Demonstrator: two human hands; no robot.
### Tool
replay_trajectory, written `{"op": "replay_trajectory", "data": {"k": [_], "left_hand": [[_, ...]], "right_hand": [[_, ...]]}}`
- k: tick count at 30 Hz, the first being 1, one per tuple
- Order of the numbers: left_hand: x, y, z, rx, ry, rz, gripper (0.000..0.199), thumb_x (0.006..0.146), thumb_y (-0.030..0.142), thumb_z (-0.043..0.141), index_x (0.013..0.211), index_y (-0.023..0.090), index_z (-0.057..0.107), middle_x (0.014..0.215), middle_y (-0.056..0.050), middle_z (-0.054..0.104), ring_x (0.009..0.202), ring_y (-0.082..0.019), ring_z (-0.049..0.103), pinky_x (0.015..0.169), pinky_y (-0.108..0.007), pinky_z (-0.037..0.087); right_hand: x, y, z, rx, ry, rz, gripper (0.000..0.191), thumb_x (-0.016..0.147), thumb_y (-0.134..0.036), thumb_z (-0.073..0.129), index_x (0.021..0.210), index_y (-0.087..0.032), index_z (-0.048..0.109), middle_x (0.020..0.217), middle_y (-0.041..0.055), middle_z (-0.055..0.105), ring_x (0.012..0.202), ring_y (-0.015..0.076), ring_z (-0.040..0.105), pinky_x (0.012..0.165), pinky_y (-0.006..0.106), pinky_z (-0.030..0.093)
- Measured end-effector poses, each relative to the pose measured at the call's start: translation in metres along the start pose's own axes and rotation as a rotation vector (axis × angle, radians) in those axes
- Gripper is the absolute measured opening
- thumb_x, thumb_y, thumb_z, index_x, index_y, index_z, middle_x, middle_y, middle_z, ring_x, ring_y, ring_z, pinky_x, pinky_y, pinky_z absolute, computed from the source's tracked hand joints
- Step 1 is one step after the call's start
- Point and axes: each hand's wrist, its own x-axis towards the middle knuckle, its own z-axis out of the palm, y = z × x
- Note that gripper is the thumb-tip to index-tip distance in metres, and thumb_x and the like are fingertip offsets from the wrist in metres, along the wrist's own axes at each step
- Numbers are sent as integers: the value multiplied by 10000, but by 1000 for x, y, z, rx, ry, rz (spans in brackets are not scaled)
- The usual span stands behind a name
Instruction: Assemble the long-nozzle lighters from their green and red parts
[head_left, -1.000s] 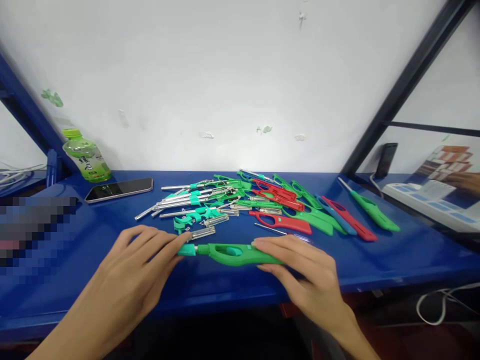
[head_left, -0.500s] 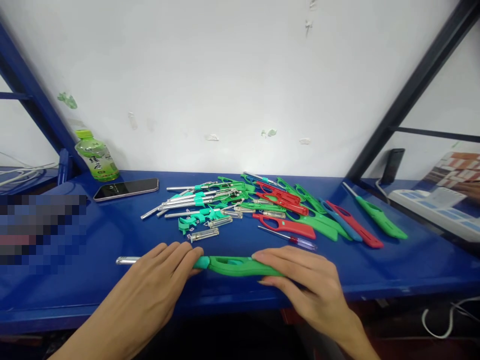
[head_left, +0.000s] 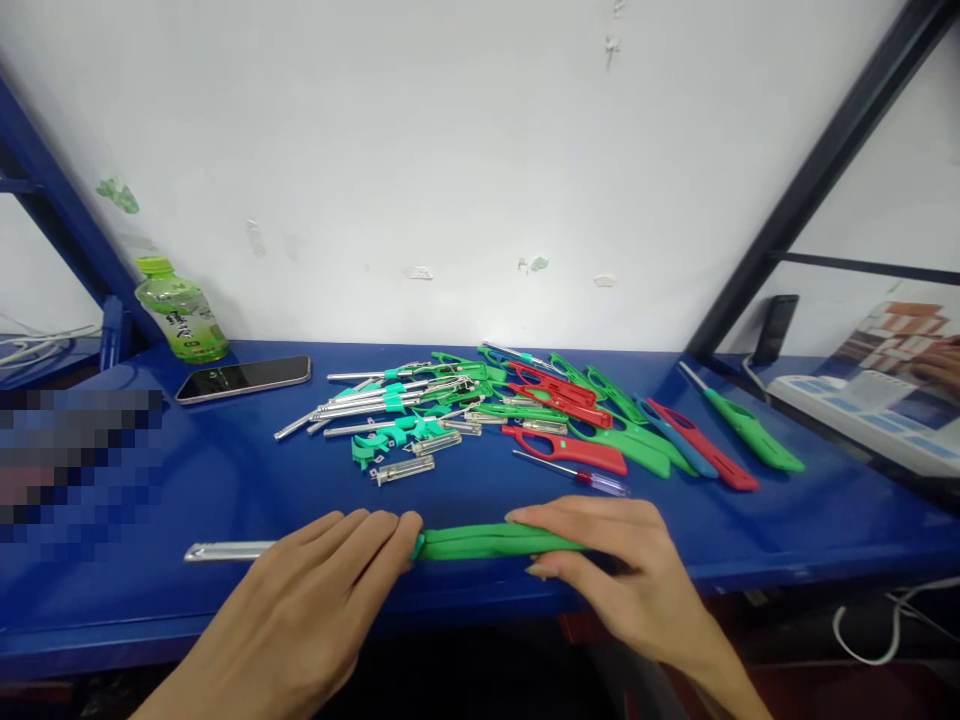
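Level above the front of the blue table lies a green long-necked lighter (head_left: 480, 542), held from both ends. My left hand (head_left: 330, 580) is closed around its neck at the teal collar, and the silver tube sticks out past the hand to the left. The handle's right end sits between the thumb and fingers of my right hand (head_left: 615, 560), which hide its tip. Behind my hands is a pile of lighter parts: teal triggers (head_left: 375, 445), clear fuel tanks (head_left: 405, 470), silver tubes (head_left: 360, 408) and red shells (head_left: 570, 450). A screwdriver (head_left: 574, 472) lies just beyond the held lighter.
A bottle (head_left: 180, 312) and a phone (head_left: 244, 378) are at the back left of the blue table (head_left: 247, 460). At the right lie a green lighter (head_left: 754, 428) and a red shell (head_left: 705, 445), with a white power strip (head_left: 840, 415) farther over. A white wall stands behind.
The lighter has been rolled about its length, so the handle's opening no longer shows. More of the silver tube shows at the left. Both hands keep hold, and the view has shifted slightly.
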Motion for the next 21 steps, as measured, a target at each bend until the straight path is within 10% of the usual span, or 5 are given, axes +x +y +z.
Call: {"op": "replay_trajectory", "data": {"k": [10,17,21], "left_hand": [[-27,20,11,-114,5,-99,664,985,-102,359,1550,184,559,1276,-45,805,1159,-215,741,1137,-367,499],[-33,2,12,-314,-89,-163,721,966,-48,412,1597,282,525,1380,-21,768,1211,-176,737,1070,-251,566],[-24,-4,7,-495,-129,-197,646,980,42,457,1548,333,557,1353,-3,773,1199,-158,748,1031,-207,584]], "right_hand": [[4,-3,0,137,-23,17,201,1005,-230,786,1189,-251,864,995,22,881,783,162,835,778,207,673],[-2,-14,1,-152,16,-209,281,1089,-288,668,1341,-270,791,1044,36,873,820,155,842,770,193,685],[-33,-49,2,-432,50,-83,469,970,-344,792,1433,-403,737,973,-27,877,719,226,847,622,256,725]]}}
